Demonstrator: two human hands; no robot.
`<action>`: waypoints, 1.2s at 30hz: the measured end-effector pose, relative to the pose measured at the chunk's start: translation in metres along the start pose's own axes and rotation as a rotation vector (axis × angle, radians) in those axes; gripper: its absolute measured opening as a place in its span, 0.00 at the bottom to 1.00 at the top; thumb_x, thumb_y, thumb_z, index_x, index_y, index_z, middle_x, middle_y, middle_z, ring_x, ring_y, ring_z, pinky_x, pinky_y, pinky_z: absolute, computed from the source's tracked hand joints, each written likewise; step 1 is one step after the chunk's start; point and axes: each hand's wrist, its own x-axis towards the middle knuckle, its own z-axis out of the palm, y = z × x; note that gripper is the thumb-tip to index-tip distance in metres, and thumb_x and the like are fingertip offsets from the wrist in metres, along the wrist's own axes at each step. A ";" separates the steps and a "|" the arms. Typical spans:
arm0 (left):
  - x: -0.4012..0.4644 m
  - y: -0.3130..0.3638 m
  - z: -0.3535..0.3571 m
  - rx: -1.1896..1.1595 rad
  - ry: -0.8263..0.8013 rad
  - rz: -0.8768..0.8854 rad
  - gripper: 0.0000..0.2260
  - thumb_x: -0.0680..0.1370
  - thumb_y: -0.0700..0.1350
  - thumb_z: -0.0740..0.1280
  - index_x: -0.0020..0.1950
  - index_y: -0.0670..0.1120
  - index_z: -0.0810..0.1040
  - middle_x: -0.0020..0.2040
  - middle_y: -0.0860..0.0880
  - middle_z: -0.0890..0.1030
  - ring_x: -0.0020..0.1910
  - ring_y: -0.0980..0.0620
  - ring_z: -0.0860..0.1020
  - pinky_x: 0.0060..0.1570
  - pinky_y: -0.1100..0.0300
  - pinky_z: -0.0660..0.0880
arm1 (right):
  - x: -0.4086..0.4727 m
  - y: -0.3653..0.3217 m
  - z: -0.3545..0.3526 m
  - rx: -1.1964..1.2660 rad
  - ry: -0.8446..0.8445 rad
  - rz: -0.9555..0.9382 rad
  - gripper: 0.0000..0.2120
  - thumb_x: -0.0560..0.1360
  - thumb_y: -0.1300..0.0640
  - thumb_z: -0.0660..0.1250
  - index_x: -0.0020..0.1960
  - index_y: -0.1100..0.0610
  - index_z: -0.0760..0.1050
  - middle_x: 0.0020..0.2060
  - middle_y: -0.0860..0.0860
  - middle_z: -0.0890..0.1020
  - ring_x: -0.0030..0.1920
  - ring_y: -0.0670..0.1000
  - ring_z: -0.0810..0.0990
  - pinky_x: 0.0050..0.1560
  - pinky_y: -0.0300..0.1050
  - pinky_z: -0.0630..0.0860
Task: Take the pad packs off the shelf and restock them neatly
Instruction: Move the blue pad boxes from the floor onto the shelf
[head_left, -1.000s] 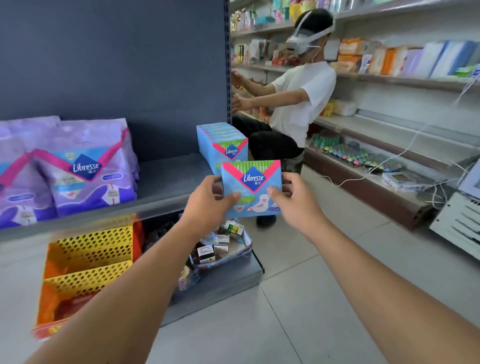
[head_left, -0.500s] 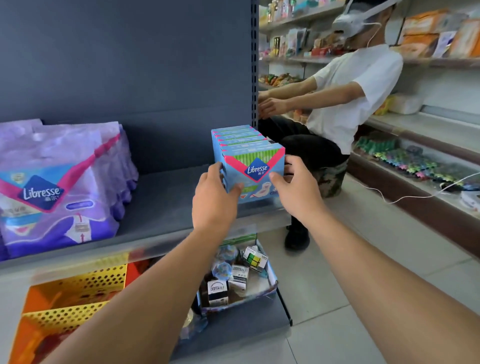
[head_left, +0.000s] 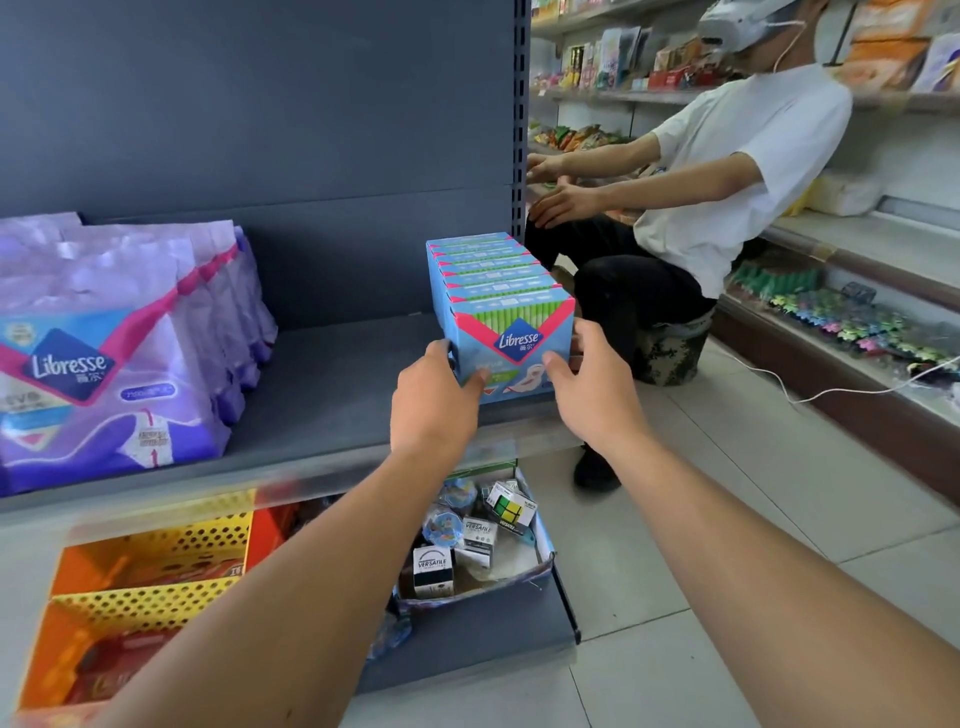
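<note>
Head view: front pack (head_left: 511, 340) now shelved.

Both hands, left hand (head_left: 434, 400) and right hand (head_left: 589, 387), gripped the front blue pack (head_left: 511, 338), apparently touching the row (head_left: 483, 260) on the grey shelf (head_left: 332, 395).

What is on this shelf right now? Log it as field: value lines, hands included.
held item: blue Libresse box, front of its row on the grey shelf
left hand: grips the box's left side
right hand: grips the box's right side
shelf left: purple Libresse packs
below: yellow baskets
</note>
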 end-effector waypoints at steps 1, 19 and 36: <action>0.000 0.000 0.000 0.002 -0.020 -0.008 0.17 0.78 0.49 0.68 0.65 0.46 0.72 0.57 0.49 0.81 0.52 0.48 0.79 0.48 0.55 0.76 | 0.000 0.000 0.000 -0.005 -0.004 0.003 0.17 0.81 0.54 0.63 0.67 0.54 0.67 0.58 0.49 0.78 0.50 0.43 0.75 0.32 0.26 0.69; -0.103 0.045 -0.044 0.342 0.032 0.680 0.18 0.76 0.50 0.63 0.65 0.48 0.74 0.62 0.47 0.76 0.59 0.43 0.73 0.60 0.51 0.70 | -0.128 -0.041 -0.087 -0.581 0.068 -0.209 0.23 0.77 0.52 0.64 0.71 0.56 0.68 0.65 0.53 0.73 0.64 0.57 0.71 0.56 0.54 0.72; -0.388 0.146 0.028 0.211 -0.707 0.816 0.15 0.79 0.53 0.60 0.65 0.53 0.72 0.61 0.49 0.76 0.59 0.45 0.76 0.54 0.53 0.73 | -0.466 0.002 -0.295 -0.785 0.139 0.359 0.21 0.79 0.48 0.60 0.70 0.52 0.67 0.65 0.53 0.74 0.63 0.56 0.74 0.60 0.54 0.73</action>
